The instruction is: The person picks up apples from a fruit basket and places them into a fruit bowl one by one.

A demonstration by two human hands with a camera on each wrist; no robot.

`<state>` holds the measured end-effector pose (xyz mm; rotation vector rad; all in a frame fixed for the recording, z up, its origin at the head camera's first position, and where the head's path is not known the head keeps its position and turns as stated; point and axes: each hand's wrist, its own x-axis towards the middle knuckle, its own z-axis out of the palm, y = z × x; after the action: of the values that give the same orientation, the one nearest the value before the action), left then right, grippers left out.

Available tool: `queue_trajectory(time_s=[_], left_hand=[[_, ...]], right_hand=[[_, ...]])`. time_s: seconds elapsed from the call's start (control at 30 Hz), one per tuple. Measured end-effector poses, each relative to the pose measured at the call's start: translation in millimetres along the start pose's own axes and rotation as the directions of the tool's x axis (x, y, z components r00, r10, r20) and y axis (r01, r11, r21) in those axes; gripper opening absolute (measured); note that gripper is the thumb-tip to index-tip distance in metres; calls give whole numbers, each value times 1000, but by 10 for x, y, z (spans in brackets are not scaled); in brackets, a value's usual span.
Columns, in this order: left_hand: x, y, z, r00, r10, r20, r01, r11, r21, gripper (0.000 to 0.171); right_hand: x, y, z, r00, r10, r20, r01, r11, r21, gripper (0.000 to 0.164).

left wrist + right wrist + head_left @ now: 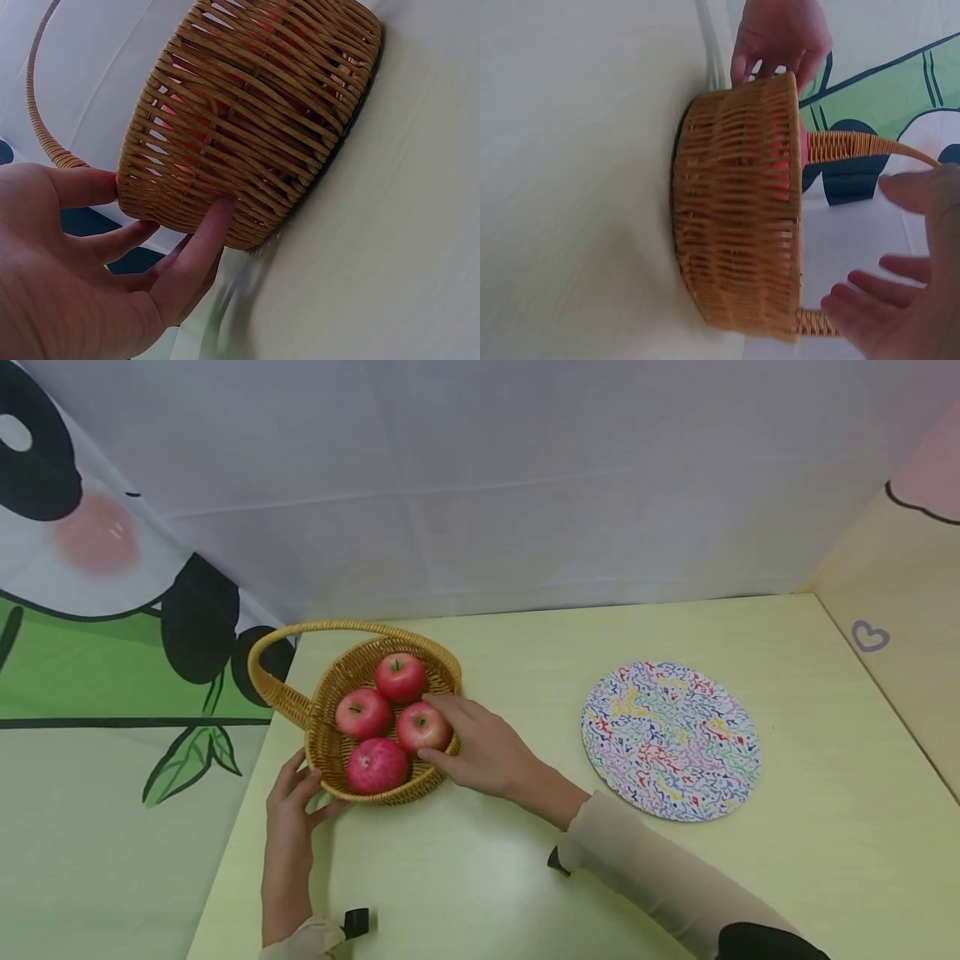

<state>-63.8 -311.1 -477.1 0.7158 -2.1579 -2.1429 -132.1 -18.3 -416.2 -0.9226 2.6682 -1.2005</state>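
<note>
One left hand (291,810), low at the left, with loosely spread fingers against the outer wall and rim of a wicker basket (326,752), near the foot of its handle (352,626); a light steadying contact, by the look of it, rather than a full grip. Basket upright at the left of the worktop (480,868). Probably light, a little springy in the weave and likely to slide under a sideways push; best held by the rim or the arched handle. Inside, at the near edge, a mottled pink fruit (378,767), round and apt to roll. Just beyond and to the right, a red apple (420,728) beneath the right hand (491,752), with thumb toward the near side, fingers toward the far side and a wide gap between. Cannot tell about actual contact with the apple. Likely firm, fairly light and slick; best taken from above across the widest part, gently, against bruising. Deeper in, a left apple (363,714) and a far apple (401,678), close together. Well apart to the right, a patterned disc (671,742), flat. Behind everything, a pale cloth (480,485).
</note>
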Motion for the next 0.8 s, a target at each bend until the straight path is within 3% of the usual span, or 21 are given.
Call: queue_trajectory(time_s=[0.17, 0.43, 0.8], left_hand=[[7, -9, -3, 1000, -2, -5, 2, 1000, 2, 52], [24, -34, -10, 1000, 8, -15, -8, 1000, -12, 51], [16, -30, 16, 1000, 13, -28, -14, 1000, -15, 52]], right_hand=[[87, -102, 126, 992, 124, 9, -124, 992, -33, 72], [218, -156, 285, 991, 132, -12, -132, 967, -220, 75], [442, -199, 405, 979, 187, 75, -125, 856, -501, 83]])
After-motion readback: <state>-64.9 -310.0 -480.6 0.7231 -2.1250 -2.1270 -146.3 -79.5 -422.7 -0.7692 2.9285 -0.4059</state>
